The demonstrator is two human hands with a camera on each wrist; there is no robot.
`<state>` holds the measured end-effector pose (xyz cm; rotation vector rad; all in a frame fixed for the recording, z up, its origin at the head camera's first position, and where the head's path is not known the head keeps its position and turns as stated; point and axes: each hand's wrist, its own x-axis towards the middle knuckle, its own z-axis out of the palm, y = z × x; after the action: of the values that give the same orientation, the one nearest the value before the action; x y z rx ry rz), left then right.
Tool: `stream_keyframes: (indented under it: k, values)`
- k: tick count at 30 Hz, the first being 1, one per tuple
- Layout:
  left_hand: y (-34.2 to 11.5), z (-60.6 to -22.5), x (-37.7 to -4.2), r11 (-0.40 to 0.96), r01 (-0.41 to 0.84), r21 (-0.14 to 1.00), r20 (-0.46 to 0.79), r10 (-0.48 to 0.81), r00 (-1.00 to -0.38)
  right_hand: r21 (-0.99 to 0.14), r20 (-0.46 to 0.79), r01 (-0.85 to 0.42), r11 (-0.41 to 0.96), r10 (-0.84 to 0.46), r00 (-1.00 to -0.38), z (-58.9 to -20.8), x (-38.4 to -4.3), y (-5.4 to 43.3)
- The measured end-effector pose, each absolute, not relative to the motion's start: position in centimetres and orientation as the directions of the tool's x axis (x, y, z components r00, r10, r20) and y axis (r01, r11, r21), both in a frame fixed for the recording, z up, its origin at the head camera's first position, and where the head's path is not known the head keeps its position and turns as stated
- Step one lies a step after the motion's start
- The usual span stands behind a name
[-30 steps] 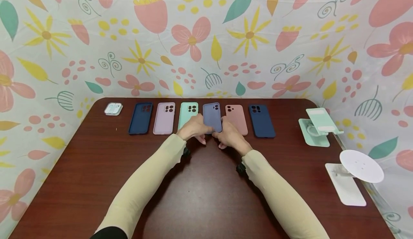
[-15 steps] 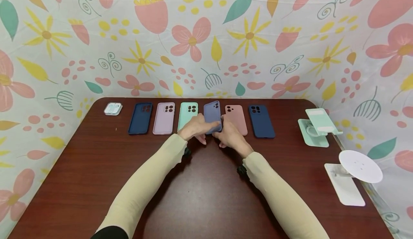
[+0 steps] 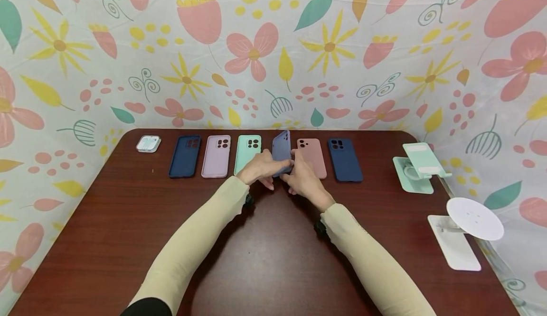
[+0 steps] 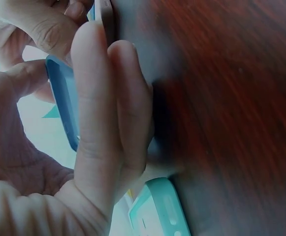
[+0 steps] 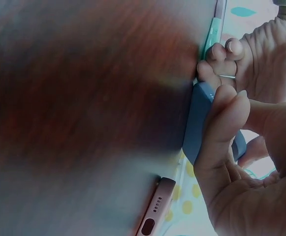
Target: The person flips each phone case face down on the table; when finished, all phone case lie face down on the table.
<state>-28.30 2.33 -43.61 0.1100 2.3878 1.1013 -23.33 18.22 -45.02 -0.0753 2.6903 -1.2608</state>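
A lavender-blue phone case (image 3: 281, 146) stands tilted in the middle of a row of phone cases, its right side raised off the table. My left hand (image 3: 259, 166) holds it from the left, thumb reaching across to the raised edge. On the other side, my right hand (image 3: 305, 178) grips its lower right part. In the left wrist view the left thumb meets the rim of the case (image 4: 63, 101), and the fingers cover its lower part. The right wrist view shows the case (image 5: 196, 115) between both hands, partly hidden by right-hand fingers.
Left of my hands lie a mint case (image 3: 249, 146), a lilac case (image 3: 215, 157), a navy case (image 3: 184, 157) and boxed earphones (image 3: 148, 144). A pink case (image 3: 313, 157) and another navy case (image 3: 345, 159) lie right. Mint (image 3: 413, 176) and white (image 3: 455, 245) stands occupy the right edge.
The lavender-blue case has turned from nearly flat to steeply tilted, its right side rising. My left thumb has shifted right to that edge, while both hands stay in nearly the same place.
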Motion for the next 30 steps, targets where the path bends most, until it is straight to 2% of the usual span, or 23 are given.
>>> stream_keyframes:
  k: [12,26,30]
  values:
    - [1.9,-43.6,-28.0,0.540,-0.152,0.828,-0.388,0.355,-0.851,-0.759,-0.091,-0.003,0.651,-0.110,-0.990,-44.7,-23.3,18.1]
    - [0.0,-43.0,-28.7,0.388,-0.331,0.860,-0.496,0.484,-0.721,-0.761,-0.138,0.002,0.649,-0.158,-0.978,-44.9,-23.9,17.6]
    - [-0.6,-42.9,-28.7,0.377,-0.349,0.858,-0.503,0.478,-0.720,-0.772,-0.141,-0.005,0.636,-0.179,-0.974,-45.9,-24.7,17.8]
